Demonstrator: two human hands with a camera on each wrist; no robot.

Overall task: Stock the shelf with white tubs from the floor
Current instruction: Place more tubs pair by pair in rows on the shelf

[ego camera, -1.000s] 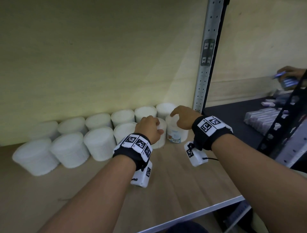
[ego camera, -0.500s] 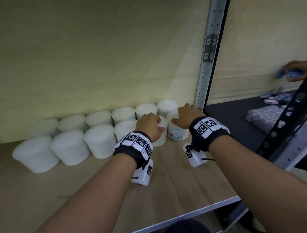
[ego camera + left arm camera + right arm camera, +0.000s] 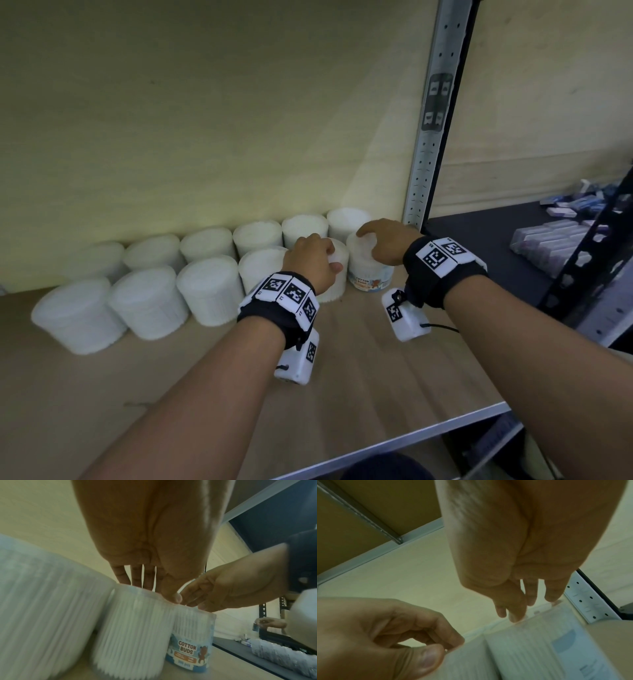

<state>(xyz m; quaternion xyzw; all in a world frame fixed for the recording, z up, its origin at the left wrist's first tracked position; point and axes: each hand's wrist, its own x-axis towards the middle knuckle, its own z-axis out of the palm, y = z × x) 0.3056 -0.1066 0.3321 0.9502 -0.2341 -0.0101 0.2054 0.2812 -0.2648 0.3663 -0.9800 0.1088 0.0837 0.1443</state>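
Note:
Two rows of white tubs [image 3: 209,291] stand at the back of a wooden shelf [image 3: 376,394]. My left hand [image 3: 325,262] grips from above the plain tub [image 3: 337,289] second from the right in the front row; its fingers [image 3: 137,577] reach over the lid and its thumb sits on the rim. My right hand [image 3: 378,241] holds from above the labelled cotton-buds tub [image 3: 368,274] at the row's right end, fingertips [image 3: 515,616] on its lid edge. Both tubs [image 3: 133,628] [image 3: 192,635] stand upright on the board, touching each other.
A grey perforated upright [image 3: 428,154] stands right beside the labelled tub. Past it lies a dark shelf [image 3: 479,246] with clear packs [image 3: 555,240]. Another person's hand [image 3: 271,623] holds a small item over there. The shelf's metal front edge [image 3: 411,435] runs below my arms.
Both hands stay on their tubs and have barely shifted. The other person's hand has left the head view at the right.

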